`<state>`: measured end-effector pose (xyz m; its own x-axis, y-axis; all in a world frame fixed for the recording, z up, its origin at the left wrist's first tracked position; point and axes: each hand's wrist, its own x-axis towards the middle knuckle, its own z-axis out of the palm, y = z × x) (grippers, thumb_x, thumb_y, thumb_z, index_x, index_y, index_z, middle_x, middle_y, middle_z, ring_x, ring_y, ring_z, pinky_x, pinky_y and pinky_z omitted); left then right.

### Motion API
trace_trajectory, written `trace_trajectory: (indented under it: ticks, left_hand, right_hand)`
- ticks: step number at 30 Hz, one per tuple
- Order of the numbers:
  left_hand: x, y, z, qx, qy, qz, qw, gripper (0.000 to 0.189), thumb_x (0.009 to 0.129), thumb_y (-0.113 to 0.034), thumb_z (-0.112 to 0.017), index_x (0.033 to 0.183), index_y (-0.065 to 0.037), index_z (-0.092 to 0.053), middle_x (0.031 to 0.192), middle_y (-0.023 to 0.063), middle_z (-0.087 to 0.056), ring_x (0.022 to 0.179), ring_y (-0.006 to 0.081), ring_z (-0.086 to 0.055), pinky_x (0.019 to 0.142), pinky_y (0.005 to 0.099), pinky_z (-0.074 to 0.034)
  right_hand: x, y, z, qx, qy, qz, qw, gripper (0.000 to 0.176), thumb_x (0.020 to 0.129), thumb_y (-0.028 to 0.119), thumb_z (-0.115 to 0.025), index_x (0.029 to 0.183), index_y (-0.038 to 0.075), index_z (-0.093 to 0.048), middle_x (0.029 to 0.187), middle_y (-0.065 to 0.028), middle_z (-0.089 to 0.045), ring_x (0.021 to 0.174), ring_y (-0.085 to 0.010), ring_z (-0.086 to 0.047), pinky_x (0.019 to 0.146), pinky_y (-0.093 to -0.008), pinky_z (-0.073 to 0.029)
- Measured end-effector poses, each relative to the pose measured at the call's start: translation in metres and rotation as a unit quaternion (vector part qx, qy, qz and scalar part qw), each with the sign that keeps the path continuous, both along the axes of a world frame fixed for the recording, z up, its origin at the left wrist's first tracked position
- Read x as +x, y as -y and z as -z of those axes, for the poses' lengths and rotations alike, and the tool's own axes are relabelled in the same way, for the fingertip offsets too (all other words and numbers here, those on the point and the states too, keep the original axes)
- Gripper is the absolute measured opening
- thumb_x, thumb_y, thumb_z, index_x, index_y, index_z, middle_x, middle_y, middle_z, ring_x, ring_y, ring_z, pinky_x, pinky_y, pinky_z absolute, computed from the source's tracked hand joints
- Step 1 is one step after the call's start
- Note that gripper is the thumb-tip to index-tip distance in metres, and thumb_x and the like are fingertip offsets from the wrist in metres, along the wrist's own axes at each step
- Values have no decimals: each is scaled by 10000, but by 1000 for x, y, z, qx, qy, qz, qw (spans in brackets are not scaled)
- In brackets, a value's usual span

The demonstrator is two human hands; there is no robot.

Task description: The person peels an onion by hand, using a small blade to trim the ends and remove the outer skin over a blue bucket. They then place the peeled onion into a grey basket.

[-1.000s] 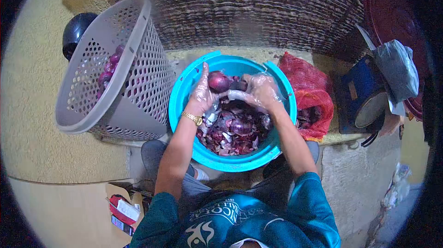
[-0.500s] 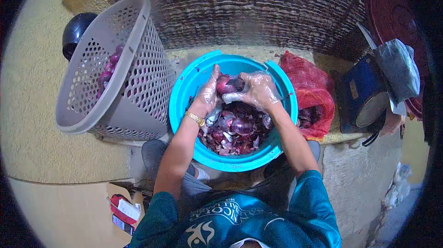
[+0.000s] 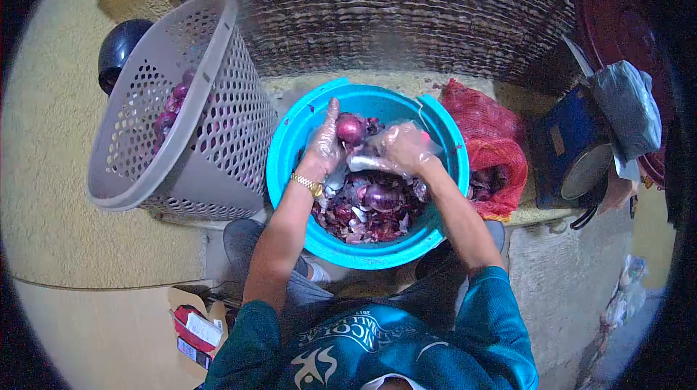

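Observation:
A clear plastic glove covers my left hand point(image 3: 325, 149), which grips a red onion point(image 3: 351, 129) above the turquoise tub point(image 3: 284, 194). The thumb points up along the onion's side. Just to the right, my right hand point(image 3: 406, 147), also gloved, is closed with its fingers curled. A small pink bit shows at its edge, but what it holds is hidden. Under both hands, dry onion skins point(image 3: 356, 226) fill the tub, with another red onion point(image 3: 382, 197) lying among them.
On the left stands a grey perforated basket point(image 3: 232, 121) with several red onions point(image 3: 170, 110) inside. A red mesh sack point(image 3: 494, 143) touches the tub's right side. Beyond it are a blue weighing scale point(image 3: 570, 143) and a grey plastic bag point(image 3: 626, 110). A woven wall point(image 3: 377, 19) rises behind.
My right hand has drawn slightly away from the onion and curled tighter. Dark skin that covered the onion's right side is off it, and the onion sits a little further left.

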<state>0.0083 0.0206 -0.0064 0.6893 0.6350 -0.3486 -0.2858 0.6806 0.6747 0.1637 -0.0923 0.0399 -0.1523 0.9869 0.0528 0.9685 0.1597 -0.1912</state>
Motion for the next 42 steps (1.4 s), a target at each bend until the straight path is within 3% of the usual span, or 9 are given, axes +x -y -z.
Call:
trace_trajectory:
  ticks: [3, 8, 11, 13, 20, 22, 27, 34, 42]
  left_hand:
    - [-1, -5, 1, -13, -4, -25, 1000, 715, 816, -641, -618, 1146, -15, -512, 1123, 166, -601, 1012, 302, -635, 833, 518, -574]
    - [-3, -1, -10, -45, -13, -74, 996, 688, 878, -648, -513, 1104, -1, -573, 1112, 195, -633, 1039, 316, -638, 885, 530, -545]
    - [-4, -4, -3, -40, 1, -52, 998, 662, 884, -632, -523, 1095, -6, -570, 1102, 185, -636, 1042, 312, -637, 886, 513, -548]
    - [-4, -2, -7, -32, 19, -30, 999, 650, 886, -623, -530, 1097, -9, -567, 1098, 178, -637, 1045, 309, -637, 887, 504, -549]
    - [-1, -1, 3, 1, 12, 51, 999, 643, 874, -619, -556, 1160, -44, -541, 1093, 117, -642, 946, 219, -659, 792, 432, -580]
    - [0, 4, -4, 5, -1, 59, 998, 624, 878, -607, -561, 1159, -50, -545, 1099, 113, -642, 947, 216, -657, 794, 424, -575]
    - [1, 10, -10, 28, -6, 55, 998, 626, 894, -601, -529, 1167, -38, -546, 1090, 99, -644, 897, 171, -661, 799, 342, -585]
    - [2, 2, 6, 19, -17, 74, 997, 698, 884, -643, -501, 1217, -31, -538, 1144, 108, -638, 954, 190, -659, 840, 352, -573]
    - [3, 0, 7, 32, -34, 76, 996, 726, 883, -668, -469, 1219, -28, -541, 1181, 129, -629, 1035, 228, -642, 925, 391, -534]
  right_hand:
    - [-1, -1, 5, -53, 49, -40, 997, 787, 767, 821, -441, 766, 85, -720, 800, -208, -678, 794, -365, -676, 747, -473, -523]
    - [1, 0, 7, -85, 70, -82, 990, 822, 754, 844, -421, 783, 80, -725, 806, -218, -678, 808, -376, -672, 760, -482, -520]
    - [4, 4, 1, 26, -88, 47, 995, 793, 712, 833, -501, 855, 82, -714, 736, -210, -666, 752, -376, -671, 705, -490, -516]
    - [5, 6, -6, 73, -72, 107, 989, 738, 674, 794, -598, 804, 73, -690, 680, -183, -652, 707, -365, -664, 655, -470, -509]
    - [15, 3, 3, 200, -140, 107, 964, 687, 605, 718, -728, 804, 65, -648, 622, -145, -616, 624, -343, -630, 598, -443, -484]
    - [13, 6, -1, 160, -155, 117, 968, 695, 577, 639, -797, 937, 57, -673, 680, -164, -631, 678, -355, -635, 641, -445, -480]
    - [16, 3, 10, 172, -117, 101, 973, 696, 584, 627, -796, 973, 60, -683, 714, -172, -638, 713, -356, -638, 671, -450, -484]
    - [10, 4, -2, 81, -77, 122, 986, 701, 637, 700, -703, 1052, 136, -684, 848, -178, -679, 869, -369, -650, 772, -478, -505]
    - [10, -1, 5, 64, -73, 124, 987, 678, 678, 715, -663, 1027, 134, -688, 833, -181, -681, 843, -374, -659, 762, -482, -512]
